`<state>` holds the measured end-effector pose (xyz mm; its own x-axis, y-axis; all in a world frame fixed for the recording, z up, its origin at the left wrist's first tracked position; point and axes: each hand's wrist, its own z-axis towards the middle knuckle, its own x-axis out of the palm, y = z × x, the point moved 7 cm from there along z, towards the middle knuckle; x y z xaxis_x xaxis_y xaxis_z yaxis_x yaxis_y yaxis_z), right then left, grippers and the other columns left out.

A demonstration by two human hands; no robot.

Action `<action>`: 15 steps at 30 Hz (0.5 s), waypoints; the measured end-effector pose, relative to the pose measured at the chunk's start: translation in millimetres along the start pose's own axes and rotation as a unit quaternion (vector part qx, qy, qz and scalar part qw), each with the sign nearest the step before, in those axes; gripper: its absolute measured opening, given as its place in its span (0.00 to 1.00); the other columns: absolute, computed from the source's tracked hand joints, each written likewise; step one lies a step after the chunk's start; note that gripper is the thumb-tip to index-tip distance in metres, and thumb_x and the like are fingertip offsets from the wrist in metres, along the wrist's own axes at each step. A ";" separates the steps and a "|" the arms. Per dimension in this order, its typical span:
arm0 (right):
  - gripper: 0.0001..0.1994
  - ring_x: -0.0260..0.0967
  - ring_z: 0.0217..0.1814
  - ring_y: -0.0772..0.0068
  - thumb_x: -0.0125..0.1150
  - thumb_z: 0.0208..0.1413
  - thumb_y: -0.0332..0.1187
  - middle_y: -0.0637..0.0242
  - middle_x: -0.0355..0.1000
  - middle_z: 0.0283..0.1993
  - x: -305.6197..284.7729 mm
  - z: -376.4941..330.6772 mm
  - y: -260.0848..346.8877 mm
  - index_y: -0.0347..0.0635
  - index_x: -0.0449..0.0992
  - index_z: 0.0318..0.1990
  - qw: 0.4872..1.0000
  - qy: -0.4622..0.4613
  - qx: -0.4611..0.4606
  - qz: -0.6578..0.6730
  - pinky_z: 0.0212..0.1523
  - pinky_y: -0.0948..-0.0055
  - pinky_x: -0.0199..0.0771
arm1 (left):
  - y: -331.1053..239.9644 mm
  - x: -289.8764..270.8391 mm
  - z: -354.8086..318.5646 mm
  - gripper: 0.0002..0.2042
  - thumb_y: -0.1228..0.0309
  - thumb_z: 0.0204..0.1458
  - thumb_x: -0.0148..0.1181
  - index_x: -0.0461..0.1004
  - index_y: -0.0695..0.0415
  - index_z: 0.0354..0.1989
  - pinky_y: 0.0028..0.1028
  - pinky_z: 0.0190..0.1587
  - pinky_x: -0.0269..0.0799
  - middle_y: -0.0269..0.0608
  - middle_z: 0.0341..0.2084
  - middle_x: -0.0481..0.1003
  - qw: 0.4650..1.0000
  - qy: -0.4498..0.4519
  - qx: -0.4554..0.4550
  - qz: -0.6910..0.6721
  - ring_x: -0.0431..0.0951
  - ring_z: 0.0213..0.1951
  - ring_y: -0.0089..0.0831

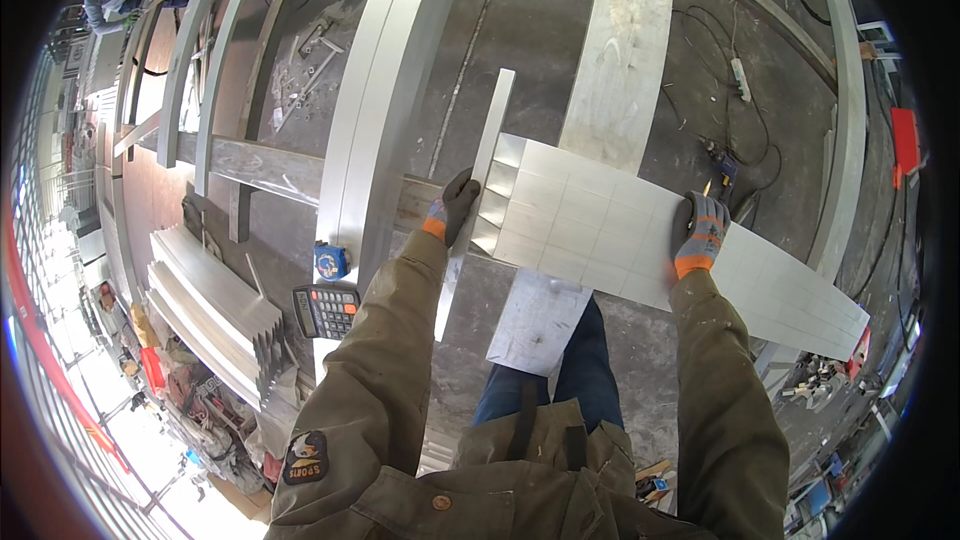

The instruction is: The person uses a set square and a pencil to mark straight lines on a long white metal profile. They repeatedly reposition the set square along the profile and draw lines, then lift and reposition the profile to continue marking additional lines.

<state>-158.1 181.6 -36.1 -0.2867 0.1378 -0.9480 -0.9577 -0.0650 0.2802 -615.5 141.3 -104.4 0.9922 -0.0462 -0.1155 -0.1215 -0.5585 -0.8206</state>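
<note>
In the centre of the frame, a long silver metal panel (600,225), marked with thin crossing lines, stretches toward the lower right, and hollow cells show at its left end. It lies across a wide pale flat board (622,50). Along this end stands a narrow silver metal bar (494,120). The left hand (452,208), in a grey-and-orange glove, touches the left edge of the bar with bent fingers; I cannot tell how far it closes. The right hand (701,232), gloved likewise, rests on the panel, its fingers folded around a thin yellowish pencil-like stick (708,188), whose tip points upward. Left of centre, a blue tape measure (330,261) and a black calculator (327,311) are near each other, beside a thick silver beam (385,70).
</note>
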 end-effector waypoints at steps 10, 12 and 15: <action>0.15 0.71 0.59 0.48 0.57 0.57 0.26 0.57 0.77 0.51 -2.8 1.8 3.2 0.44 0.79 0.52 1.000 0.000 -0.009 0.015 0.67 0.53 0.64 | -1.0 -0.5 1.7 0.25 0.59 0.68 0.54 0.71 0.59 0.70 0.28 0.63 0.68 0.40 0.57 0.78 1.000 -0.006 -0.024 -0.001 0.73 0.58 0.27; 0.16 0.71 0.60 0.48 0.56 0.58 0.26 0.57 0.77 0.51 -0.4 2.7 -0.7 0.44 0.79 0.53 1.000 0.019 -0.007 0.009 0.67 0.53 0.65 | -0.2 -2.2 1.3 0.25 0.60 0.68 0.54 0.72 0.59 0.69 0.28 0.62 0.69 0.39 0.55 0.79 1.000 -0.019 -0.016 0.009 0.74 0.57 0.26; 0.18 0.71 0.62 0.49 0.55 0.59 0.24 0.57 0.79 0.53 3.3 12.5 -11.3 0.45 0.79 0.56 0.998 0.060 -0.006 -0.021 0.67 0.53 0.65 | 0.8 -1.5 -0.5 0.24 0.60 0.68 0.53 0.73 0.59 0.68 0.27 0.59 0.70 0.38 0.53 0.79 0.999 -0.028 -0.007 0.013 0.74 0.54 0.25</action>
<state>-148.5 195.2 -40.5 -0.2411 0.0205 -0.9703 -0.9682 -0.0735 0.2390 -617.1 140.5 -104.6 0.9855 -0.0153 -0.1689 -0.1474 -0.5696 -0.8086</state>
